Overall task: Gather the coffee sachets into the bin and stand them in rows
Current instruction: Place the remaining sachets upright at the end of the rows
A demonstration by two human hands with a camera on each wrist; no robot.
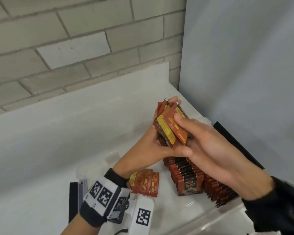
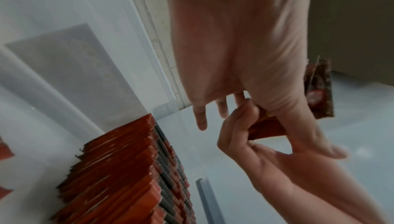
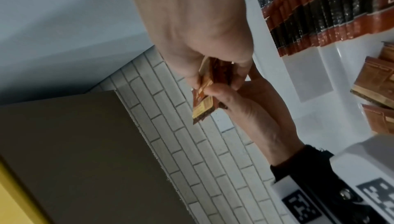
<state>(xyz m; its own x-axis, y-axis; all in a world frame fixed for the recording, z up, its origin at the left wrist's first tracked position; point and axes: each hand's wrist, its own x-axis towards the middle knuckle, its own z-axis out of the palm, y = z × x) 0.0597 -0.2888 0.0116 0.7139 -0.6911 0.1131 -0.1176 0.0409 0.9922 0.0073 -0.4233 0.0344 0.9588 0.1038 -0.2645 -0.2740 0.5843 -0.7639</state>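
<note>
You've got two hands in view, left hand [image 1: 143, 150] and right hand [image 1: 209, 150], sharing one bunch of sachets [image 1: 171, 126], count unclear. Two standing rows [image 1: 185, 172] in one bin [image 1: 210, 217]. Roughly three loose sachets [image 1: 145, 182] lying flat.

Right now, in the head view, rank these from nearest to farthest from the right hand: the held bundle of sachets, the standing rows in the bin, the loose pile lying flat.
1. Held bundle: gripped in the right hand.
2. Standing rows: just below it.
3. Loose pile: leftward, by the left wrist.
</note>
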